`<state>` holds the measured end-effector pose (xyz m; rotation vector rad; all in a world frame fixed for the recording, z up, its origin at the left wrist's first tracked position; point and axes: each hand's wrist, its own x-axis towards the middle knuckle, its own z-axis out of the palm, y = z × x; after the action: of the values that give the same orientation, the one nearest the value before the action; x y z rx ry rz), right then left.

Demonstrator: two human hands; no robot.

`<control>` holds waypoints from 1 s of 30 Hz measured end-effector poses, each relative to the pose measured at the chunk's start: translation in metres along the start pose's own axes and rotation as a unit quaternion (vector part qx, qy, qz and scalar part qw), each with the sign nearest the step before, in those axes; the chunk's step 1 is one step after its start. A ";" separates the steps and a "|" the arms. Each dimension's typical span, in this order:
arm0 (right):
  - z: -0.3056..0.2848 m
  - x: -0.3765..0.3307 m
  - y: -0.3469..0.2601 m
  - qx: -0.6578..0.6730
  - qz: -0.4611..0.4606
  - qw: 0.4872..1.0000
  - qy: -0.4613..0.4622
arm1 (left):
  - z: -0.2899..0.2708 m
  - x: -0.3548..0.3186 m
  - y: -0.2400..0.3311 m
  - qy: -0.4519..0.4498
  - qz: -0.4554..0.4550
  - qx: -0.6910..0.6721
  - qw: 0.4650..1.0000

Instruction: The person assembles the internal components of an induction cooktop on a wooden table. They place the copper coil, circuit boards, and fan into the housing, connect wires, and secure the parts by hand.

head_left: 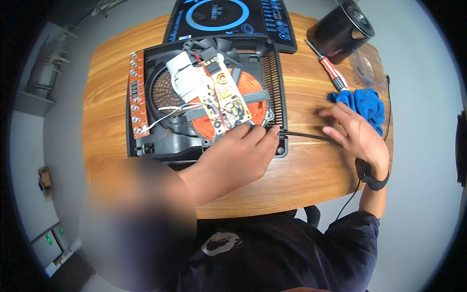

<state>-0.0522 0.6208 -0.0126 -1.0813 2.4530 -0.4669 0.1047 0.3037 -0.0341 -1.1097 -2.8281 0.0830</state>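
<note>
An opened induction cooker base [282,102], a black plastic shell, lies on the table with a copper coil [199,127] and a fan [221,46] inside. Across the coil sits a tilted circuit board [228,95] with a white finned heat sink [182,80]. My left hand [238,151] reaches over the shell's near right corner, fingers closed around the black power cord [309,136] where it enters; its fingertips are partly hidden below the board. My right hand [357,136] hovers right of the shell above the cord, fingers apart, holding nothing.
An orange button board [136,95] on white wires rests along the shell's left edge. Behind lies the glass top panel [219,17]. At right are a black cylinder [340,31], a red-handled screwdriver [332,70], a clear plastic tray [367,68] and a blue cloth [365,109].
</note>
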 end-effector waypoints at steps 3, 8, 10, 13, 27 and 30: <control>-0.001 0.042 -0.033 0.018 -0.058 0.998 0.027 | 0.002 -0.008 -0.002 -0.005 0.006 -0.011 1.000; 0.010 0.105 -0.061 0.025 -0.199 0.979 0.048 | -0.032 -0.033 -0.020 -0.046 0.026 -0.046 0.998; 0.013 0.122 -0.065 0.054 -0.181 0.982 0.018 | -0.053 -0.043 -0.033 -0.068 0.023 -0.058 0.996; 0.019 0.141 -0.067 0.030 -0.167 0.985 -0.017 | -0.066 -0.062 -0.060 -0.053 -0.063 -0.153 0.985; 0.017 0.158 -0.055 0.151 -0.117 0.979 -0.072 | -0.053 -0.082 -0.125 -0.101 -0.305 -0.172 0.931; 0.020 0.159 -0.054 0.168 -0.121 0.975 -0.078 | -0.044 -0.076 -0.133 -0.089 -0.284 -0.192 0.935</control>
<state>-0.1065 0.4635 -0.0427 -1.2200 2.0233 -0.8073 0.0758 0.1549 0.0158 -0.2848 -3.2922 -0.4537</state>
